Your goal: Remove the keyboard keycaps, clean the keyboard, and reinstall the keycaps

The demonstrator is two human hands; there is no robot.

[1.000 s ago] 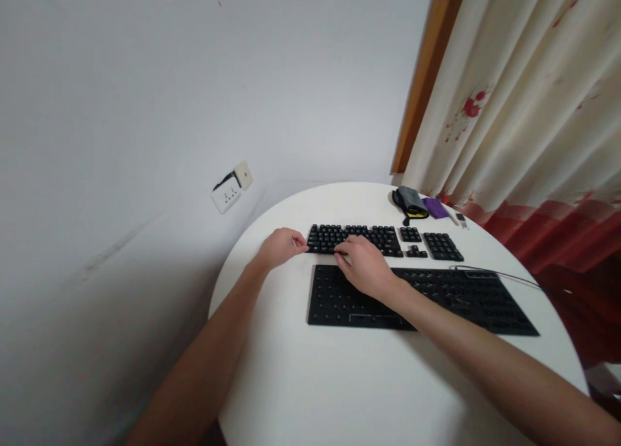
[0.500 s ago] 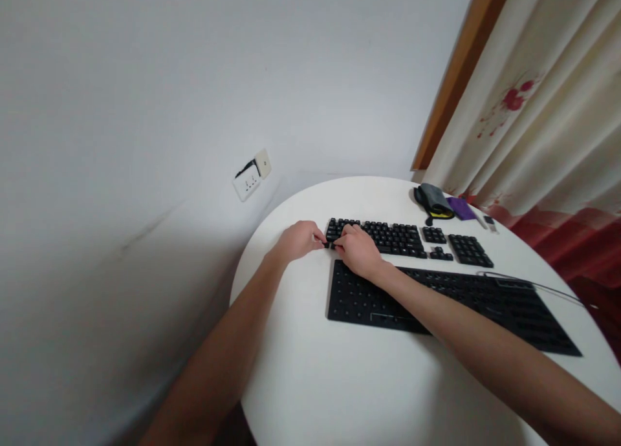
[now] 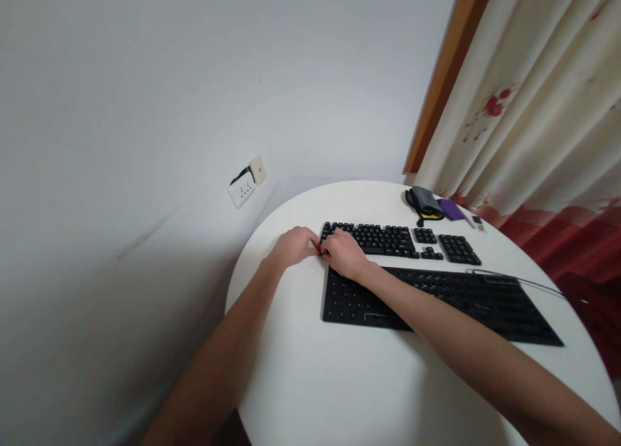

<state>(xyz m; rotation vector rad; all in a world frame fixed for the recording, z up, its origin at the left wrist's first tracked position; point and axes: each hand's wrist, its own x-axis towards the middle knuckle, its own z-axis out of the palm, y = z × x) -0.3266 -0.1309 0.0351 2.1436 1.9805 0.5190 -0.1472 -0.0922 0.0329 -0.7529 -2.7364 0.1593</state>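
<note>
Black keycaps (image 3: 383,238) lie laid out in keyboard order on a round white table (image 3: 339,381). In front of them sits a black keyboard base (image 3: 436,297) without its caps. My left hand (image 3: 291,247) and my right hand (image 3: 343,253) meet at the left end of the keycap rows. Both have their fingers curled and pinched together there. What the fingertips hold is too small to make out.
A grey and yellow pouch (image 3: 424,202), a purple item (image 3: 451,209) and a small dark piece (image 3: 478,220) lie at the table's far edge. A cable (image 3: 533,282) runs off the keyboard to the right. A wall socket (image 3: 245,185) and a floral curtain (image 3: 533,110) stand behind.
My right hand has slid left along the keycap rows to meet my left hand at their left end. The view has shifted slightly.
</note>
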